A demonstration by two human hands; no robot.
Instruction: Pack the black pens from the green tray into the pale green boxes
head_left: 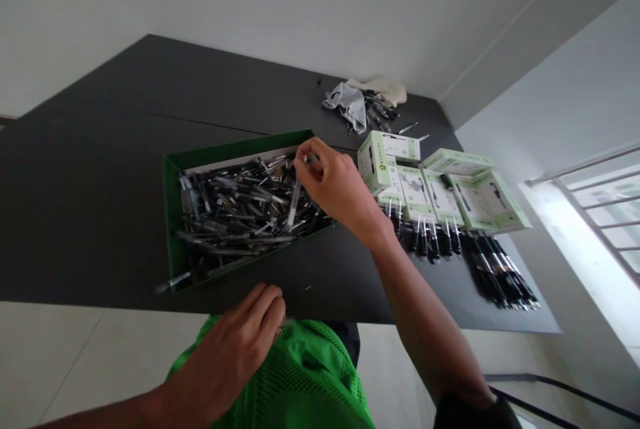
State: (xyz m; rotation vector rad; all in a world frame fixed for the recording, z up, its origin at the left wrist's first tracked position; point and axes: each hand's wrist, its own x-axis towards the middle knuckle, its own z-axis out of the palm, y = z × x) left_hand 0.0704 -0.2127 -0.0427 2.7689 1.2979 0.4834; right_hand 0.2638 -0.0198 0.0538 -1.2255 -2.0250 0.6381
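Note:
My right hand (327, 179) is closed in a pinch on a pen (294, 207) with a clear barrel. The pen hangs downward over the right part of a green box (173, 215), which is heaped with loose black and clear pens (240, 205). Close to the table's front edge, my left hand (255, 325) is curled with its fingers together. A small pale end shows beside its fingertips, too blurred to name. One pen (173, 281) sticks out past the box's front left corner.
Light green and white cartons (410, 192) stand to the right, with rows of pens (435, 239) before them. A bundle of black pens (500, 272) lies near the right edge. Crumpled cloths (350, 105) and more pens (383, 109) lie by the wall on the dark table (90, 202).

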